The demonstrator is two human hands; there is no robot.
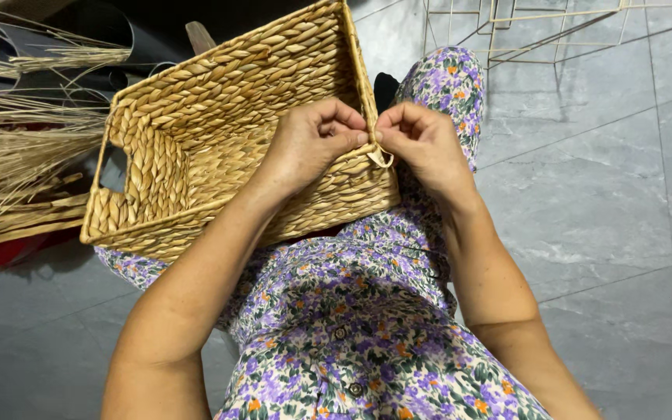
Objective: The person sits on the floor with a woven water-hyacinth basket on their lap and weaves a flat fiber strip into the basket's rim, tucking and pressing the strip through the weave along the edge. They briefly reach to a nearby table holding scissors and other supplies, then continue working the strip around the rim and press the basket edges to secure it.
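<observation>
A rectangular woven straw basket [196, 132] rests on my lap, tipped on its side with its opening facing me. My left hand [313, 140] is closed against the basket's right rim, pinching the weave with thumb and fingers. My right hand [421, 140] sits just outside that rim, fingers curled and pinching a short loop of straw strand [383, 159] that sticks out from the edge. The two hands nearly touch over the rim.
Loose dried straw stalks [17, 148] lie in a heap at the left. A bare wire basket frame [538, 31] stands on the grey tiled floor [608, 194] at the upper right. My flowered dress [351, 327] covers my lap.
</observation>
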